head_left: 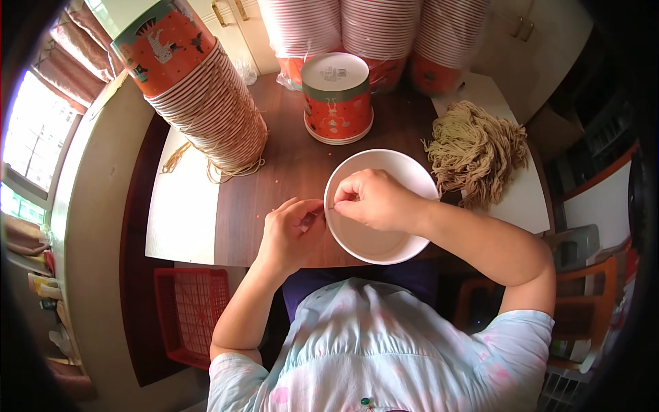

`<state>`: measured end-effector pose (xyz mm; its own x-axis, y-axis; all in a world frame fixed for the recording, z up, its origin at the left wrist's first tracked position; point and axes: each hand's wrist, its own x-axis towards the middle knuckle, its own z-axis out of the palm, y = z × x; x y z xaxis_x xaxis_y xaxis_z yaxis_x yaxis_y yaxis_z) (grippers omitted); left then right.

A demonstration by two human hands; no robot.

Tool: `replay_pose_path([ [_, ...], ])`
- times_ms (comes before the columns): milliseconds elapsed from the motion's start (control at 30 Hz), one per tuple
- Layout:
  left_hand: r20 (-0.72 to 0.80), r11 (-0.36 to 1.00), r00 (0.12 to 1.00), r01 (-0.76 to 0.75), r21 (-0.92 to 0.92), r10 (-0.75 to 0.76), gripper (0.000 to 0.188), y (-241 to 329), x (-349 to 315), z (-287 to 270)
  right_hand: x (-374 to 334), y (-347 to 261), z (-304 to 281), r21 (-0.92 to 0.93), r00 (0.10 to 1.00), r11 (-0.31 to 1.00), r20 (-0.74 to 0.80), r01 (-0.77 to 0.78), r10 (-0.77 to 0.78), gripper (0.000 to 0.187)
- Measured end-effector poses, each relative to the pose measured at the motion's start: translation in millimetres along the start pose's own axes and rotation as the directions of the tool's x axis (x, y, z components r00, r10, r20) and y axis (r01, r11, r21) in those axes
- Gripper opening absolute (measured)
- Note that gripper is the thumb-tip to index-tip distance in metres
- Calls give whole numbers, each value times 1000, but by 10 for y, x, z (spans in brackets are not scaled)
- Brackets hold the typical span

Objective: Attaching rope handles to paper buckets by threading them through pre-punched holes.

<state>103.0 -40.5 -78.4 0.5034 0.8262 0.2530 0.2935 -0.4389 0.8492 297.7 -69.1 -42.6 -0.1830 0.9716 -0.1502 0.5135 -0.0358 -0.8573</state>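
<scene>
A round paper bucket [417, 179], white inside, stands mouth up and open at the table's near edge. My right hand [377, 199] reaches over its mouth and pinches at the inner left wall, close to the rim; whatever lies between the fingertips is too small to make out. Against the outside of that same wall, my left hand [292, 230] is closed with curled fingers, its fingertips partly hidden. Right of the bucket lies a loose heap of tan cords [477, 154]. At the left leans a tall stack of nested buckets [206, 103] with cords hanging along its side.
An upside-down orange and green bucket [336, 103] stands beyond the open one on the brown table [288, 165]. Plastic-wrapped bucket stacks [381, 34] line the back. A red plastic basket [195, 309] sits below the table at left, and a wooden chair [583, 309] stands at right.
</scene>
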Motion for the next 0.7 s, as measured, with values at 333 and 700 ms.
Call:
replay_pose_path([
  [333, 31, 992, 995, 92, 90, -95, 10, 41, -24, -116, -94, -86, 33, -80, 1000, 997, 18, -1, 2, 29],
  [700, 297, 772, 955, 192, -606, -5, 6, 123, -173, -232, -443, -290, -59, -597, 922, 703, 222, 387, -318, 14],
])
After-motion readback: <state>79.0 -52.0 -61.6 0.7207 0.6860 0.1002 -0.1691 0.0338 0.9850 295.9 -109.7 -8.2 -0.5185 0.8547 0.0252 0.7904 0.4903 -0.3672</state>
